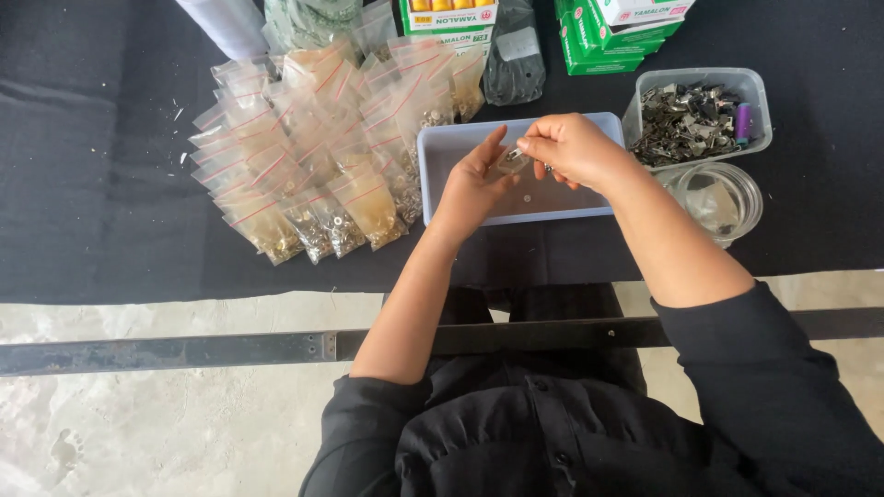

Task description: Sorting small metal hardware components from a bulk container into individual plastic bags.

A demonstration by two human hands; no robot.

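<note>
Both hands meet over a shallow blue-grey tray (433, 152) on the black table (92, 184). The left hand (474, 179) lies palm up, its fingers half curled under a small clear bag (512, 161), which is above the tray's middle. The right hand (571, 147) comes from above, its fingers pinched together on the bag's upper edge. One small round part (527, 197) lies loose on the tray floor. Left of the tray lies a heap of filled bags (304, 166) with red seal lines. To the right stand a clear tub of dark metal clips (691, 115) and, near it, a round clear cup (723, 198). Green boxes (599, 37) sit at the table's far edge.
</note>
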